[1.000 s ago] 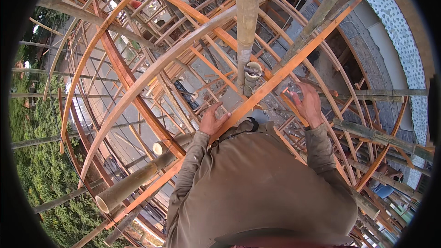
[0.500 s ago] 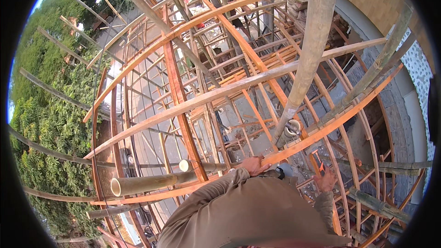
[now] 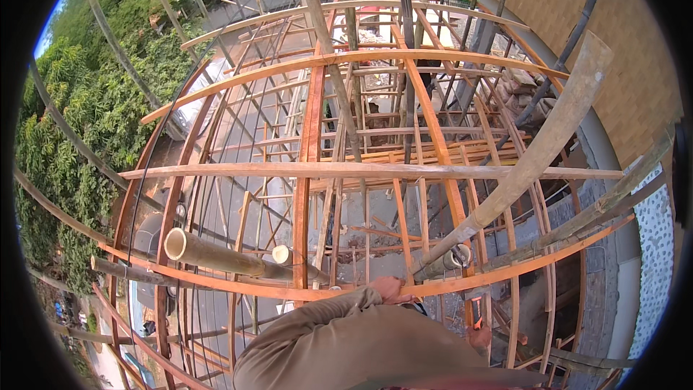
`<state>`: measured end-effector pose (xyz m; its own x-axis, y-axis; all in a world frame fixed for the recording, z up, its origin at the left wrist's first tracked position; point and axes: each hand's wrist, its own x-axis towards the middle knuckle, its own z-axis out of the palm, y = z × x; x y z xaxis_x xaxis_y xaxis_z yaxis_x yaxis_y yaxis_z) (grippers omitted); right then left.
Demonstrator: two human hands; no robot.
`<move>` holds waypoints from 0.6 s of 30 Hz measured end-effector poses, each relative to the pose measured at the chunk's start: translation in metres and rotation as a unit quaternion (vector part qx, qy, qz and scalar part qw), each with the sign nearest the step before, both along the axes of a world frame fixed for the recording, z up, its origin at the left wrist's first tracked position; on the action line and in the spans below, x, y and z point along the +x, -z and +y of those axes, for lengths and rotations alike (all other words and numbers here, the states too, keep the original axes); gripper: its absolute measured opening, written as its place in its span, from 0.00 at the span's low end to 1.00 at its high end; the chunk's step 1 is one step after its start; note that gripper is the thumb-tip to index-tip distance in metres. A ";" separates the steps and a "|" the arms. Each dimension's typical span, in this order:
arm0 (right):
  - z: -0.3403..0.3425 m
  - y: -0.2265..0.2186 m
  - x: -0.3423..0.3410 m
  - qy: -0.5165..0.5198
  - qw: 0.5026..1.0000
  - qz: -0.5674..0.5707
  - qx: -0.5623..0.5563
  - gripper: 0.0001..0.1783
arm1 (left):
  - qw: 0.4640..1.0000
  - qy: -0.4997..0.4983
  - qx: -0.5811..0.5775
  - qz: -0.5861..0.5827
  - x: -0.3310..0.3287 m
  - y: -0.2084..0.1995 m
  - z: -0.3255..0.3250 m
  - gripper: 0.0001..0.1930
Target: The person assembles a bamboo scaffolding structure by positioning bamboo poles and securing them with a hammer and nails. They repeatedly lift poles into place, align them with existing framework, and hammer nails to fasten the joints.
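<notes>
My left hand (image 3: pixel 388 289) rests with its fingers closed over a long orange-brown timber beam (image 3: pixel 520 272) that runs across in front of me. The brown sleeve and torso hide part of that hand's grip. Lower and to the right, beyond the beam's near side, my right hand (image 3: pixel 478 336) is closed around an orange-and-dark hand tool (image 3: pixel 476 310) held upright. Its exact kind is too small to make out. Just past the beam, a thick bamboo pole (image 3: pixel 530 152) slants up to the right, near the open end of another bamboo pole (image 3: pixel 458 256).
A second timber (image 3: pixel 375 170) crosses farther off, with an upright plank (image 3: pixel 309 144) meeting it. Cut bamboo ends (image 3: pixel 175 245) jut out at left. Dark cables (image 3: pixel 167 115) hang there. Below lies a deep lattice of scaffolding; a tan wall (image 3: pixel 577 0) stands right, trees (image 3: pixel 79 144) left.
The whole view has swung, so the slanting timbers now lie nearly level. My left hand stays on the beam. My right hand, still with the orange tool, appears lower in view.
</notes>
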<state>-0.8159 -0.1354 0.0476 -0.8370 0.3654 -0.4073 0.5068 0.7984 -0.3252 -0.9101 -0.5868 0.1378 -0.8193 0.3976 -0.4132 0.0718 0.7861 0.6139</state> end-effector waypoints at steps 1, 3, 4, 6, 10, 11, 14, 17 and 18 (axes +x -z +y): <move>0.005 0.007 0.000 -0.012 1.000 0.009 -0.025 0.38 | 1.000 -0.007 0.008 0.005 0.002 -0.001 0.000 0.40; 0.012 0.018 0.001 -0.004 0.999 0.023 -0.048 0.37 | 1.000 -0.015 0.019 0.011 0.005 -0.004 -0.002 0.39; 0.014 0.021 0.000 -0.017 0.997 0.045 -0.061 0.36 | 1.000 -0.013 0.024 0.013 0.006 -0.005 -0.003 0.39; 0.015 0.024 0.001 -0.007 0.997 0.047 -0.068 0.35 | 1.000 -0.009 0.025 0.010 0.006 -0.007 -0.004 0.38; 0.021 0.014 -0.009 -0.054 0.998 -0.022 -0.024 0.33 | 0.999 -0.024 0.030 0.032 0.007 -0.001 -0.004 0.38; 0.024 0.012 -0.011 -0.067 0.996 -0.021 -0.057 0.32 | 0.998 -0.032 0.036 0.040 0.009 0.002 -0.004 0.38; 0.037 0.019 -0.008 -0.060 0.995 0.016 -0.080 0.33 | 0.996 -0.039 0.037 0.065 0.011 0.009 -0.003 0.38; 0.053 0.042 0.000 -0.090 0.995 0.050 -0.002 0.36 | 0.997 -0.029 0.036 0.056 0.010 0.010 -0.004 0.39; 0.056 0.050 0.001 -0.109 0.992 0.059 0.035 0.37 | 0.998 -0.025 0.034 0.052 0.010 0.008 -0.004 0.39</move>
<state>-0.8146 -0.0789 -0.0021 -0.9398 0.1934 -0.2817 0.2804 0.9076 -0.3123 -0.9003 -0.5909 0.1296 -0.8756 0.3796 -0.2987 0.0998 0.7472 0.6571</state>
